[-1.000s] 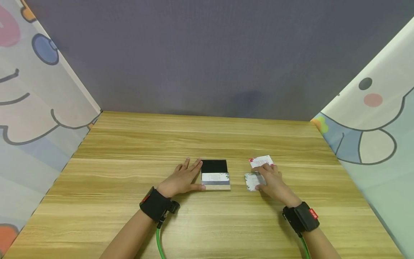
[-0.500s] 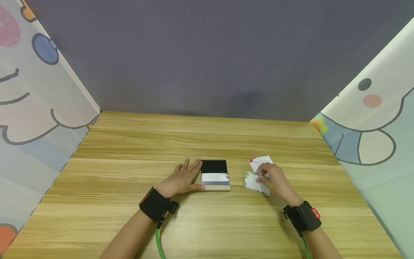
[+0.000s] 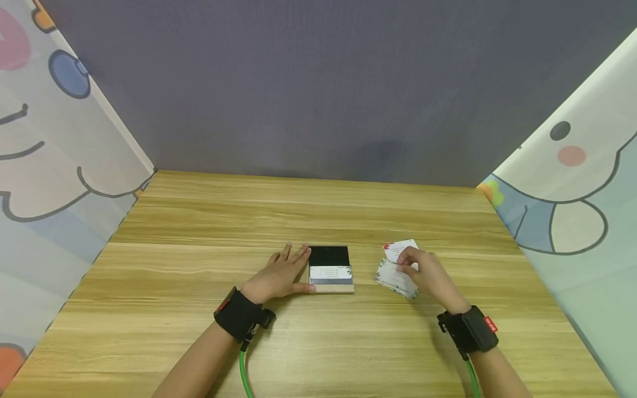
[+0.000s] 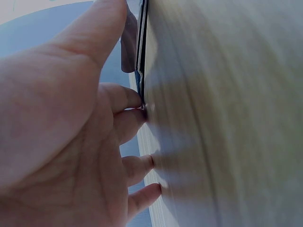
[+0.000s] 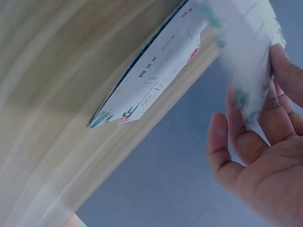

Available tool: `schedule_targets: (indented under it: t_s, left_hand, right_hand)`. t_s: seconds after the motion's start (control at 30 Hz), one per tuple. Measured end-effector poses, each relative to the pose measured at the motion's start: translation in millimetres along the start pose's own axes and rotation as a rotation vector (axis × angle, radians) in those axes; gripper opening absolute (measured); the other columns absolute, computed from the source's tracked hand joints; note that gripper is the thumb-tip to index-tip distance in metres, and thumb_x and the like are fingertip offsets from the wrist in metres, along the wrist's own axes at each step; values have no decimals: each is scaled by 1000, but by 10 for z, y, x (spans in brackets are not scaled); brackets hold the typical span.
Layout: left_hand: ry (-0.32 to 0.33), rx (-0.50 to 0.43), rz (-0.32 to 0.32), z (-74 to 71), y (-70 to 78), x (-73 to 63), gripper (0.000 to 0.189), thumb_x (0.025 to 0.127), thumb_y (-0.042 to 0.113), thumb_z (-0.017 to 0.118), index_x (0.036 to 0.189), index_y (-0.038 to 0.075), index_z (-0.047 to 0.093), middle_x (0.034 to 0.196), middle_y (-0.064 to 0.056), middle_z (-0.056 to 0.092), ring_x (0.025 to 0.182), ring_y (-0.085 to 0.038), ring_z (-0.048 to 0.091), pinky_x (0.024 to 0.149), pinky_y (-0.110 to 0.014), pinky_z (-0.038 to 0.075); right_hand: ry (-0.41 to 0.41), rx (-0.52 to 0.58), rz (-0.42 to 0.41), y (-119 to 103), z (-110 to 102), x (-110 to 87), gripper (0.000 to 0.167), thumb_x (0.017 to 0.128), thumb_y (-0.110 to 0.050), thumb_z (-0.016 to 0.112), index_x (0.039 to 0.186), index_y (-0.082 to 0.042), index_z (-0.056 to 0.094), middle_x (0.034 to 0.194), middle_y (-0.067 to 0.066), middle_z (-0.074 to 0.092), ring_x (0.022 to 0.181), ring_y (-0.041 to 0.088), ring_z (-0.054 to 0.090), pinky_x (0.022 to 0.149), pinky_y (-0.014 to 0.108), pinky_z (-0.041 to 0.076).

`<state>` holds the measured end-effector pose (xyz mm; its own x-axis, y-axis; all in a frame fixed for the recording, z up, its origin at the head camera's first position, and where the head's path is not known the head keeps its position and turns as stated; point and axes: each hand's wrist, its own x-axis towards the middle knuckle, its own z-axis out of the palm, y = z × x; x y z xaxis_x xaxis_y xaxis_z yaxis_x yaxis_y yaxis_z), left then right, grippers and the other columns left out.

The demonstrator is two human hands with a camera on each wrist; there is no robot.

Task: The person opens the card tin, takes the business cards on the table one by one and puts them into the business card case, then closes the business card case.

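My left hand [image 3: 278, 279] lies spread on the table, thumb and fingertips at the left edge of a flat card holder [image 3: 329, 255]. The holder has a black upper part, and a white card with green leaves [image 3: 330, 272] shows in its lower pocket. In the left wrist view its dark thin edge [image 4: 141, 47] runs past the thumb. My right hand [image 3: 432, 279] pinches a white leaf-printed card [image 5: 244, 52] between thumb and fingers, raised off the table and tilted. Under it lie another leaf-printed card [image 5: 156, 61] and a card with red flowers [image 3: 396, 250], partly overlapped.
The wooden table [image 3: 318, 342] meets a dark grey panel [image 3: 318, 94] at the back. Cartoon-printed sheets [image 3: 64, 166] stand at both sides. Each wrist carries a black strap [image 3: 241, 314] with a green cable [image 3: 244, 370].
My right fingers have closed on the leaf-printed card and raised it, tilting it towards me; more of a second leaf-printed card shows under it. My left hand and the holder have not moved.
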<state>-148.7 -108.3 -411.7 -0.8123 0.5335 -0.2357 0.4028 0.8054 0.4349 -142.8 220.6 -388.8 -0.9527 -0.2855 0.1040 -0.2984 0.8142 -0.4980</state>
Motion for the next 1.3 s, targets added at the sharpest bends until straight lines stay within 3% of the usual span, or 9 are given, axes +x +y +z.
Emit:
schedule_targets:
  t_s: [0.3, 0.77, 0.97, 1.3]
  left_hand:
    - [-6, 9, -5, -4, -3, 0, 88, 83, 55, 55, 147, 9, 16, 155, -6, 9, 140, -40, 1, 109, -57, 13]
    - [2, 21, 0, 4, -12, 9, 88, 83, 56, 54, 147, 10, 16, 154, -5, 10, 140, -39, 2, 109, -56, 14]
    - [-2, 18, -5, 4, -8, 16, 88, 83, 56, 54, 147, 10, 16, 154, -5, 10, 140, -39, 1, 109, -57, 14]
    - [-1, 17, -5, -1, 5, 15, 87, 83, 54, 55, 147, 9, 17, 155, -6, 10, 140, -39, 2, 109, -57, 15]
  right_hand:
    - [50, 17, 14, -20, -37, 40, 7, 81, -3, 66, 81, -7, 60, 80, 4, 63, 71, 14, 52, 64, 28, 41]
    - [128, 54, -23, -192, -17, 195, 7, 83, 1, 63, 89, -3, 65, 82, 8, 65, 73, 17, 58, 59, 24, 44]
    - [105, 86, -61, -351, 49, 295, 9, 84, 1, 61, 91, -3, 65, 82, 9, 65, 72, 17, 57, 57, 23, 42]
    - [18, 173, -120, -586, 209, 483, 18, 86, 6, 57, 98, -5, 64, 91, 8, 66, 82, 20, 60, 66, 29, 47]
